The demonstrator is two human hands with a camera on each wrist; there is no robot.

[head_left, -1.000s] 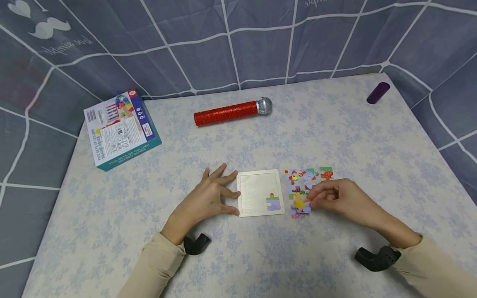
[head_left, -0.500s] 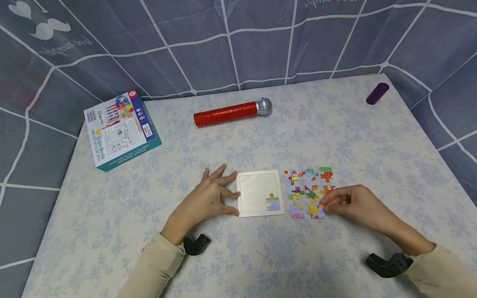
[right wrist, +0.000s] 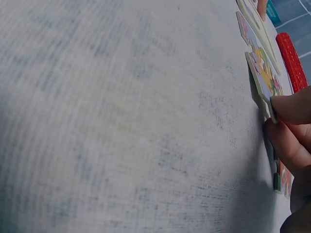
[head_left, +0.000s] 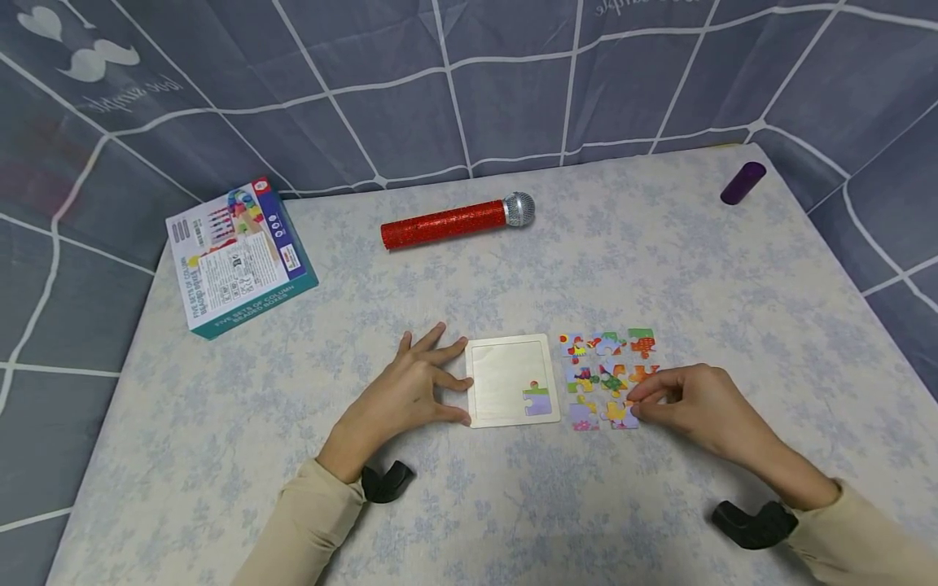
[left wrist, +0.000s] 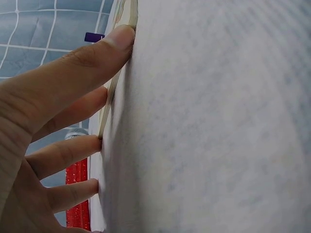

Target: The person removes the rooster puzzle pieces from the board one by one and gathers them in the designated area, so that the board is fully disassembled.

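My left hand [head_left: 414, 387] touches the left edge of a pale square puzzle tray [head_left: 506, 421], fingers spread. The left wrist view shows the thumb on the tray's edge and other fingertips along it. One lilac and green piece [head_left: 537, 400] lies in the tray's lower right corner. To the right of the tray, several loose pieces lie in rows. My right hand [head_left: 692, 403] pinches the right edge of a puzzle piece with a yellow figure [head_left: 619, 415], at the lower right of those rows. In the right wrist view this puzzle piece [right wrist: 262, 80] sits between thumb and forefinger, slightly tilted.
A red glittery toy microphone [head_left: 447, 225] lies behind the tray. At the back left is a teal and white box [head_left: 238, 260]; a purple cylinder [head_left: 743, 183] lies at the back right. Blue-grey gridded cloth [head_left: 513, 98] hangs along the table's back and sides.
My right hand has carried the yellow-figure puzzle piece right and slightly down, from over the other pieces to the lower right of the rows. The left hand and tray have stayed put.
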